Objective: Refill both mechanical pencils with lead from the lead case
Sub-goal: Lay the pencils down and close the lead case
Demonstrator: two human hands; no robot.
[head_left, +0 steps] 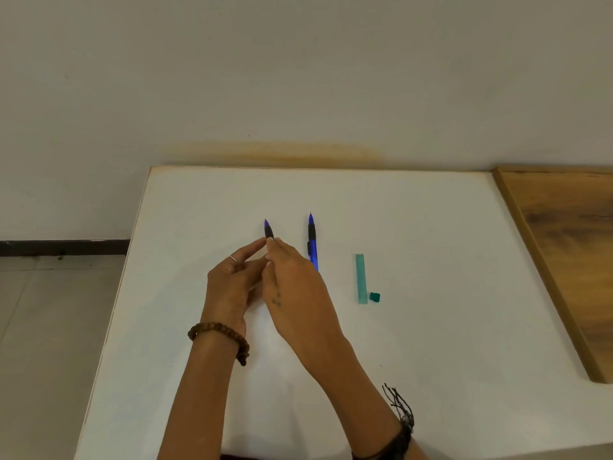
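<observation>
White table (431,360), wood board (564,244) at its right edge. Both hands meet mid-table over pencil A (268,230); only its dark grip and blue tip show, pointing far. Left hand (229,287): fingers curled, index tip pinching at the barrel just near of the grip. Right hand (292,287): fingertips also closed onto the same spot. Pencil B (312,242) lies free just right of the hands, tip far, its near end hidden behind the right hand. Lead case (361,278) lies further right, well apart, with cap (374,296) off, just beside its near end.

Handling, judged: pencils light, stiff, smooth plastic; hold by the rubber grip. Leads thin and brittle; pinch gently and feed straight.

Not visible: pencil A's barrel and rear end, any lead in the fingers, case contents.
</observation>
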